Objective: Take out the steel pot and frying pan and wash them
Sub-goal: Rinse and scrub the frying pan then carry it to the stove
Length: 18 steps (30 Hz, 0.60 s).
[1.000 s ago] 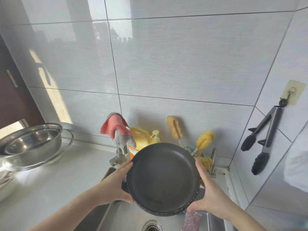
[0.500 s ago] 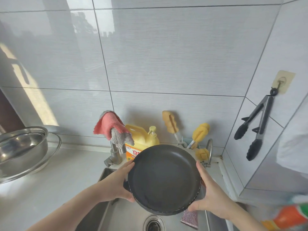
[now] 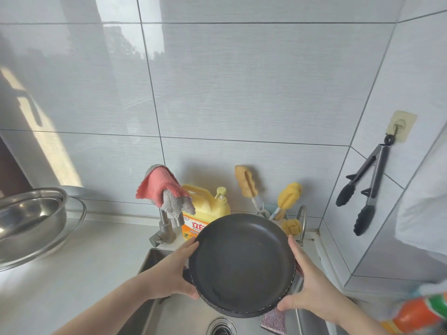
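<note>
2 hands, left hand (image 3: 169, 274) and right hand (image 3: 308, 290), clamp frying pan (image 3: 242, 264) rim above sink (image 3: 154, 308)

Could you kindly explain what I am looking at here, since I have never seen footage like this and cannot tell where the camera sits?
There is no machine: the camera is worn on a person's head, looking down at their bare hands. The left hand and right hand hold a dark frying pan by its rim above the steel sink. Behind it stand a tap draped with cloths and a yellow detergent bottle. Steel bowls sit on the counter at left; black tongs hang on the right wall.
</note>
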Tool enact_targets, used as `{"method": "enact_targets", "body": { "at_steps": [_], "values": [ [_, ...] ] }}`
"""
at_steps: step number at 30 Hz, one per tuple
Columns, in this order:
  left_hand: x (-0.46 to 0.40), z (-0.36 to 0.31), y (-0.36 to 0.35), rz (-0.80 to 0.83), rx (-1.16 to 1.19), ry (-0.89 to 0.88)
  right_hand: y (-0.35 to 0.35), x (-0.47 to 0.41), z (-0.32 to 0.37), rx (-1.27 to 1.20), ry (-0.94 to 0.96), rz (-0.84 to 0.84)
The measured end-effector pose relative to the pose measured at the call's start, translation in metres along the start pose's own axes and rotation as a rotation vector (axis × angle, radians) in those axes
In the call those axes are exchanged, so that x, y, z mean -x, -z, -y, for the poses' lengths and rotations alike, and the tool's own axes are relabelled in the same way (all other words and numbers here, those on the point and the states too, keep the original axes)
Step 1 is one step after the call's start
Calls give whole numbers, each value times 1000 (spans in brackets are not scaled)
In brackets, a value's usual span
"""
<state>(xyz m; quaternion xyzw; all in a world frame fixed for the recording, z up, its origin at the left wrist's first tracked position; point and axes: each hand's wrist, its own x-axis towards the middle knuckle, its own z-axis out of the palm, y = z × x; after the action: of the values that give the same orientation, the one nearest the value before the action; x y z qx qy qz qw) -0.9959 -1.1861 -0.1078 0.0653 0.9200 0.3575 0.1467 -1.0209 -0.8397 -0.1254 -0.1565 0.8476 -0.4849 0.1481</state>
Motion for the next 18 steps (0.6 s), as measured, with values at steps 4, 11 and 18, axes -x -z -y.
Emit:
{"method": "enact_targets", "body": {
  "at_steps": [4,11,18],
  "values": [
    [3,-2,-1,15,14,3,-1,3,0,-1,-10,4],
    [7,-8,2,38,13,-5,-5,5,2,-3,-25,8],
    [5,-5,-1,48,12,-7,-7,8,-1,13,-41,1]
  ]
}}
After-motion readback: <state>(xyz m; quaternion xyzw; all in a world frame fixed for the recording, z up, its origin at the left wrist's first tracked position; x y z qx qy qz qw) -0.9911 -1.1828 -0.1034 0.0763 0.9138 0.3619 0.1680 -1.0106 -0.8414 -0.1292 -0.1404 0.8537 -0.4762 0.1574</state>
